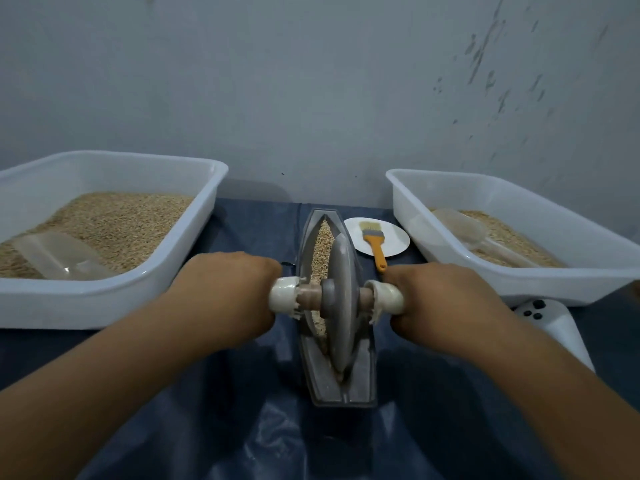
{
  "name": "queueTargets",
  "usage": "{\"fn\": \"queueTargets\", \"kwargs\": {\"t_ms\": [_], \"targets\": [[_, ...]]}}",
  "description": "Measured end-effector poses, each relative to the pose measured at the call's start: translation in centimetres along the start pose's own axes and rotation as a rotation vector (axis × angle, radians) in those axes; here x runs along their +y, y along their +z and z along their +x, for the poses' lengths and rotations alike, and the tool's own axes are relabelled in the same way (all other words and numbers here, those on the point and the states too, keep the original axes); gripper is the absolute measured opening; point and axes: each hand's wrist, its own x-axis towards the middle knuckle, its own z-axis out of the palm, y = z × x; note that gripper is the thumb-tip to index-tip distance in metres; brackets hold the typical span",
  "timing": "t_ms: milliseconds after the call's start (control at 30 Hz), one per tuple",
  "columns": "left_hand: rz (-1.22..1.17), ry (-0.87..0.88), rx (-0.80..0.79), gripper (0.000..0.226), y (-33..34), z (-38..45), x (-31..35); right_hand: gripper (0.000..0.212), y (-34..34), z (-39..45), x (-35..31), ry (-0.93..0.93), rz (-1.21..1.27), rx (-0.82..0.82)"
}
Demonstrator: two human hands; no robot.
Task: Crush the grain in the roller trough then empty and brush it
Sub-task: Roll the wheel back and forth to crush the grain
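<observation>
I grip the axle ends with my left hand and right hand, keeping the wheel upright over the grain in the trough at frame centre for even crushing.

The roller trough is dull grey, and the wheel standing in it is the same grey with a paler sheen along its rim. The grain in the trough is pale tan, speckled with lighter flecks. The wheel's axle is light brown wood, capped at each end with creamy white handles. The bench wears a dark blue cover with glossy highlights. Both tubs — left and right — are translucent white, filled with golden-tan grain. The brush has an orange handle, grey ferrule and pale straw bristles, on a white plate. The wall is blue-grey, with darker streaks and spots at right.
</observation>
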Motion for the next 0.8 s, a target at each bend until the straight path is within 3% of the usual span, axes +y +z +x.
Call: {"fn": "queueTargets", "kwargs": {"t_ms": [133,300,600,800], "targets": [[-0.016,-0.029,0.017,0.026,0.4,0.6,0.1,0.024,0.4,1.1,0.0,0.03,-0.025,-0.003],[-0.027,-0.068,0.171,0.015,3.1,5.5,-0.2,0.016,3.3,6.6,0.2,0.108,-0.081,0.225],[0.018,-0.094,0.278,0.025,5.1,11.4,-1.4,0.019,3.9,12.4,1.6,0.102,-0.106,0.333],[-0.036,-0.072,0.205,0.019,3.8,8.5,-0.5,0.017,3.0,9.9,0.8,0.122,-0.044,0.194]]}}
